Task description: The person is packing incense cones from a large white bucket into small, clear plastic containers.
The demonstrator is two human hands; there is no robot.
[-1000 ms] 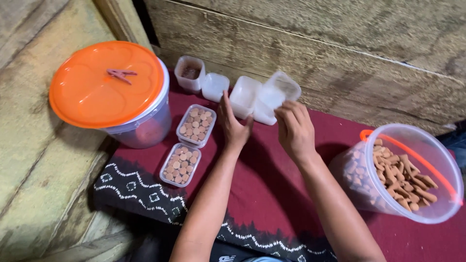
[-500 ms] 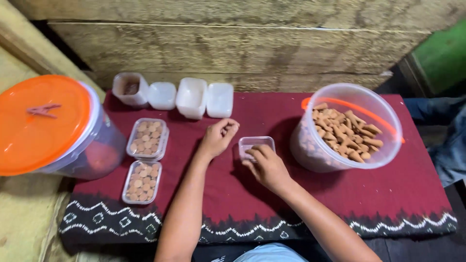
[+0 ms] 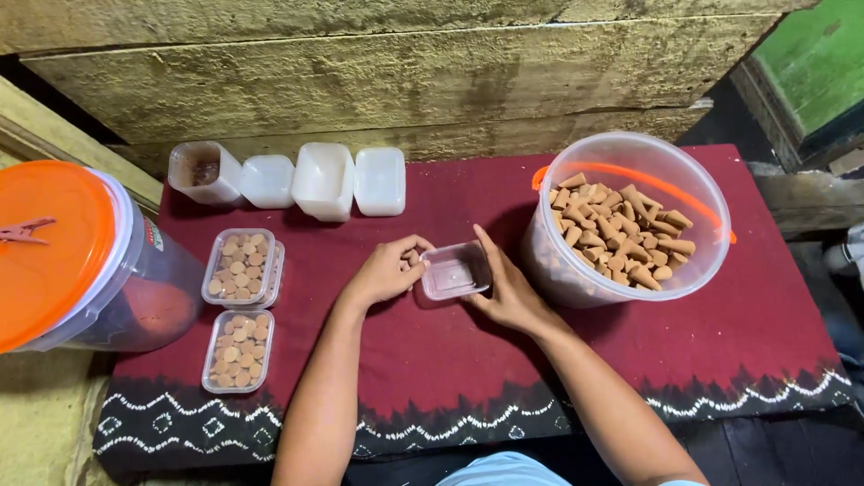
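Where half a second ago the small clear rectangular plastic tub [image 3: 455,270] was only just being set down, it now rests empty on the dark red cloth with a white patterned hem [image 3: 432,360] that covers the surface, framed on both sides by the person's hands. The left hand [image 3: 389,270] curls its fingertips against the tub's left edge; the right hand [image 3: 506,290] lies open along its right side, index finger stretched past the far corner (neither hand lifts it, as far as I can tell). A second ago both hands were up at the back row of containers, so one tub has been brought forward from there and stands ready just beside the large clear round bucket with an orange handle [image 3: 630,171], which is heaped with tan cone-shaped pieces [image 3: 621,238].

At the back edge stand four small white translucent tubs [image 3: 324,180] in a row, the leftmost holding something dark. To the left lie two closed clear tubs filled with tan pieces [image 3: 240,310], one behind the other. Farther left is a big clear bucket with an orange lid [image 3: 54,243]; a coloured label strip shows on its side, too small to make out.
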